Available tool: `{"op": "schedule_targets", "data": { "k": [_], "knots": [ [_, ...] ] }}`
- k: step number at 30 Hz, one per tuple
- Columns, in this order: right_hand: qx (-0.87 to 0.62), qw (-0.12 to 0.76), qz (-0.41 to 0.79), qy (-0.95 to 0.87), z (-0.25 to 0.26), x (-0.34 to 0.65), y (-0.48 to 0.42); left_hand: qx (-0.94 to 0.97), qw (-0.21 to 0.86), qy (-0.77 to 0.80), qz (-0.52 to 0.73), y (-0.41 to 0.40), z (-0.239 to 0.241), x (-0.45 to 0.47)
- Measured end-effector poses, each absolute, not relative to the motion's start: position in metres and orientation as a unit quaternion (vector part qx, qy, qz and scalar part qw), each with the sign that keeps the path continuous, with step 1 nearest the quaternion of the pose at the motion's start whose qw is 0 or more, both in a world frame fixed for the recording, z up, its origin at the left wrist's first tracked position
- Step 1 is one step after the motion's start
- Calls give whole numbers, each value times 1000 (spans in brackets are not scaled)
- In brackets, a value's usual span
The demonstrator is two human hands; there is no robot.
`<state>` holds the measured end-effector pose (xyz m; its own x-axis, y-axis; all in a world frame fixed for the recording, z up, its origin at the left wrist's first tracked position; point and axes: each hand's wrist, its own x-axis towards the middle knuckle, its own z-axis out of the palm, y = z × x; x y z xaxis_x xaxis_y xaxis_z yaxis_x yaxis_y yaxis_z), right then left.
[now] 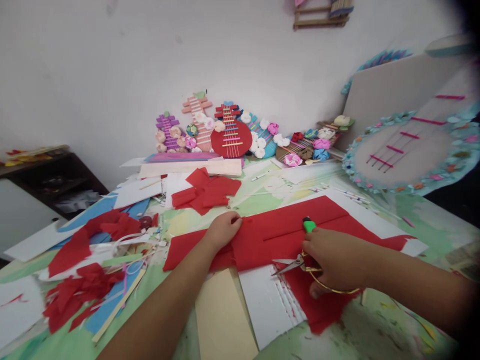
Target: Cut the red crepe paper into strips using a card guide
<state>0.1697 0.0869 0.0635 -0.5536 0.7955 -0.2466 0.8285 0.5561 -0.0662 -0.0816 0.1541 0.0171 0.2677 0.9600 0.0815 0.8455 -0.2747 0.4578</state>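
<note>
A long red crepe-like sheet lies across the table, with a fold line and a narrower strip to the left. My left hand is closed, its fingers curled at the sheet's upper edge where the two red parts overlap. Over the sheet's right part, my right hand is closed around gold-handled scissors, whose blades stand apart and point left. A small green object with a dark tip, resembling a lighter, sticks out above the same hand. Beneath are a white board with glue-like ridges and a beige board.
Red scraps lie at the left among strips and blue boards. Another red piece is further back. Decorated lute-shaped crafts lean on the wall, and a large pale-blue-edged one stands at right. A dark shelf is at far left.
</note>
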Motion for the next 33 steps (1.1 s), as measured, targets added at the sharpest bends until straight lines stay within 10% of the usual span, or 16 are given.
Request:
{"op": "schedule_targets", "data": {
  "k": [33],
  "knots": [
    [713,-92,101,688,77,294,131,920,20,350,172,90,7,-70]
  ]
}}
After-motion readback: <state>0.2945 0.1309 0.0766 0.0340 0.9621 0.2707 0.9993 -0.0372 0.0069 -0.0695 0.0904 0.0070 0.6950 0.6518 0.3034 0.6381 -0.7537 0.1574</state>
